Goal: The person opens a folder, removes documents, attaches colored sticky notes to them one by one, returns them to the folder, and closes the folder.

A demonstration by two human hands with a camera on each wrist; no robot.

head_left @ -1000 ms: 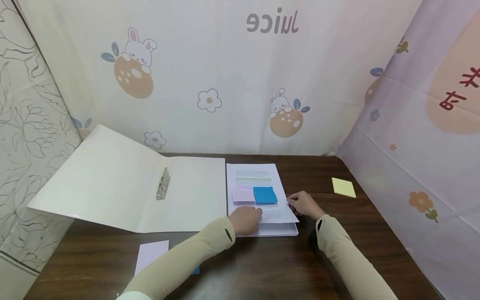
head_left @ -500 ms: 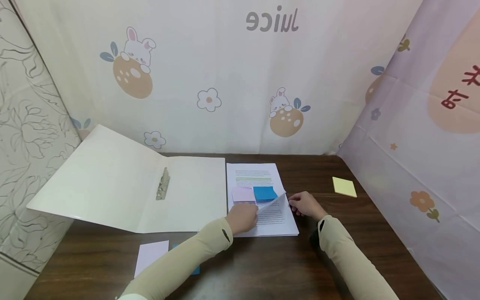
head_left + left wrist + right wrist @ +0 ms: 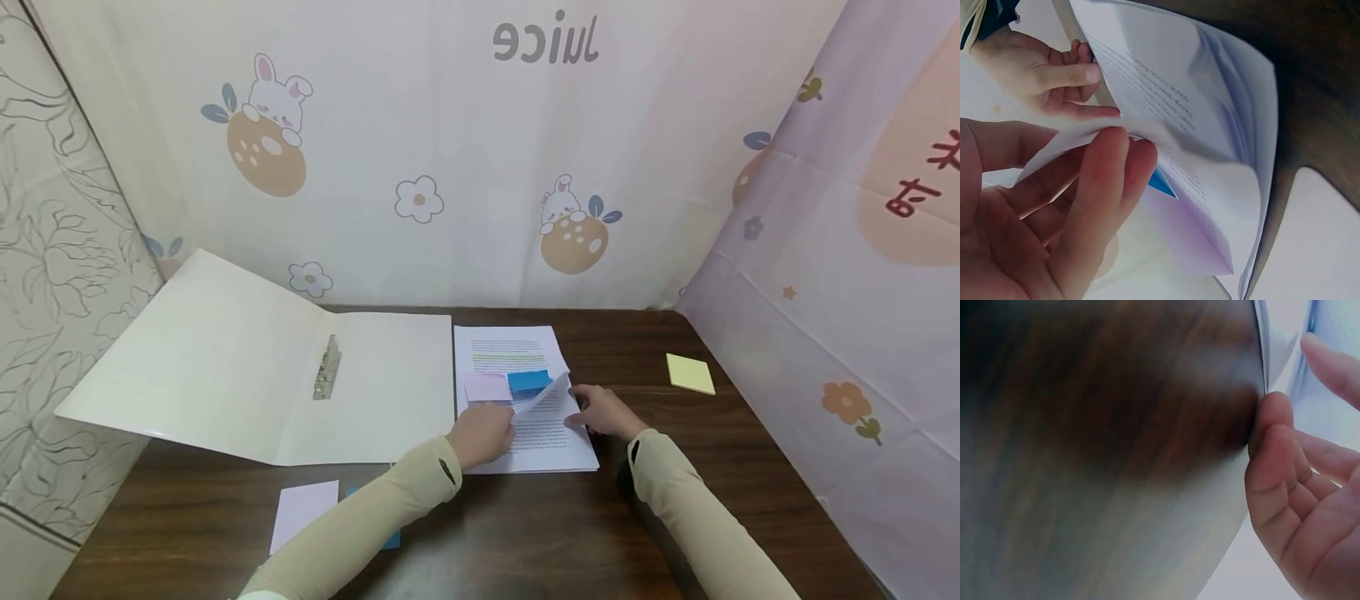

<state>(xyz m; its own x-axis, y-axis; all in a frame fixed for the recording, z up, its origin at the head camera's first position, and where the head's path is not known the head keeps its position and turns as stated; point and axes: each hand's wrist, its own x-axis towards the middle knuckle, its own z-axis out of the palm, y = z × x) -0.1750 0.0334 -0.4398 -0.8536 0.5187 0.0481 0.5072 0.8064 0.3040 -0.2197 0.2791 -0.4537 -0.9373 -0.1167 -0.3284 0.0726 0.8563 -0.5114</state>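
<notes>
My left hand [image 3: 482, 433] pinches the raised top sheet [image 3: 1210, 162] of a stack of printed paper [image 3: 558, 450]. The sheet's lower right corner is curled up, showing another printed page below. My right hand [image 3: 609, 411] touches the stack's right edge, its thumb and forefinger spread apart; in the right wrist view, its fingertips [image 3: 1275, 415] meet the page edges. A lilac sticky-note pad [image 3: 486, 387] and a blue sticky-note pad [image 3: 528, 381] are on the top sheet, partly hidden by its fold. One printed line is marked green.
An open white binder [image 3: 382, 383] with a metal clip [image 3: 326, 368] lies left of the stack. A yellow sticky-note pad [image 3: 690, 373] sits at the right. A lilac slip [image 3: 302, 510] and a blue piece [image 3: 392, 540] lie in front, partly under my left sleeve.
The top sheet's lower right corner has been lifted and folded up toward the left by my left hand. My right hand has shifted slightly left, its thumb and forefinger spreading at the stack's edge.
</notes>
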